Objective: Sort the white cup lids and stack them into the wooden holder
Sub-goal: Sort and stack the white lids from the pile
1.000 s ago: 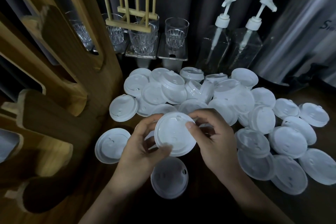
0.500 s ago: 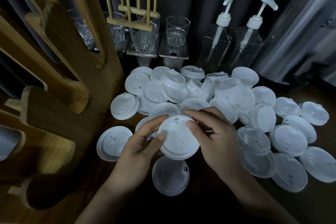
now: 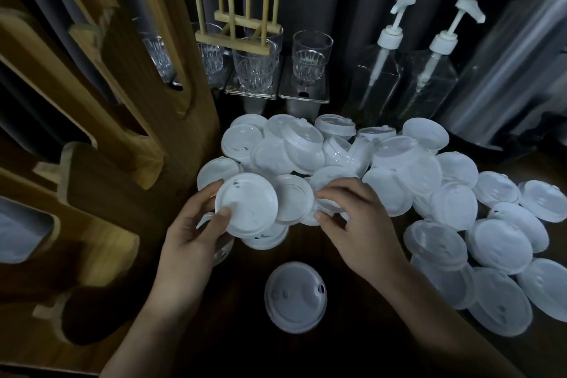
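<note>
The left hand (image 3: 190, 233) holds one white lid (image 3: 245, 205), thumb on its face. The right hand (image 3: 359, 224) curls its fingertips at a neighbouring lid (image 3: 293, 202) (gripping or only touching, I cannot tell). The pile of lids (image 3: 399, 169) spreads beyond and right; the wooden holder (image 3: 107, 169) stands left.

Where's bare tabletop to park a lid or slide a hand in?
Bare: the dark tabletop between the left hand, with its held lid, and the right hand, around the lone lid; also a strip between the steel container and the right-side lids. Crowded: the central lid pile up to the pump bottles, and the wooden holder on the left.
</note>
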The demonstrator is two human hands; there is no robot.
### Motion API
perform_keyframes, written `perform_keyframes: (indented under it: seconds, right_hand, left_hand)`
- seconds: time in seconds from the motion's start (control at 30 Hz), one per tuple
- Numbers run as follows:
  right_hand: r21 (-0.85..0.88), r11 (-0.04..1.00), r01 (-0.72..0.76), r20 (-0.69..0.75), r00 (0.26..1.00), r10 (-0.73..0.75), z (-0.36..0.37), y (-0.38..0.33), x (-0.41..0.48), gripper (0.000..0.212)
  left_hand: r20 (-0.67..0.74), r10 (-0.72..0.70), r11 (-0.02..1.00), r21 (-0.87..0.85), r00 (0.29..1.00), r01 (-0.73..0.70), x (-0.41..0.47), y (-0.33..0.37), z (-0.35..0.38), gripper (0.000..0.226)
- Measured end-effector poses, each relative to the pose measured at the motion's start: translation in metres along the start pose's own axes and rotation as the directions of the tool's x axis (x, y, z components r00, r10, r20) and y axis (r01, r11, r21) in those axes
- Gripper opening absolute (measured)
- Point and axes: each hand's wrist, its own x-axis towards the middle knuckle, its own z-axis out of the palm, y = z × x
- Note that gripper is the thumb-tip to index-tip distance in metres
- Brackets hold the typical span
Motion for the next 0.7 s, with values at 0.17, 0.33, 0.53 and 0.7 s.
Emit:
perform_keyframes:
  seconds: [0.17,0.33,0.53,0.7]
  right_hand:
    - [-0.203,0.973,0.109,0.075,0.993,-0.095,0.011,-0.002,0.005,0.036]
    - [-0.247,0.962,0.113,0.095,0.991,-0.092,0.019,-0.002,0.003,0.031]
    - [-0.229,0.969,0.095,-0.006,0.995,-0.1,0.014,-0.002,-0.003,0.026]
    - [-0.198,0.973,0.116,-0.116,0.983,-0.141,0.002,0.004,-0.005,0.025]
  left_hand:
    - [-0.034,-0.018,1.0,-0.006,0.999,0.018,-0.001,-0.002,0.0,0.033]
    - [-0.025,-0.019,1.0,0.006,1.0,0.019,-0.001,-0.003,0.0,0.033]
    - [-0.034,-0.044,0.999,-0.015,0.998,0.043,-0.001,-0.004,0.002,0.031]
    - [-0.063,-0.063,0.997,-0.053,0.996,0.06,0.0,-0.004,0.007,0.032]
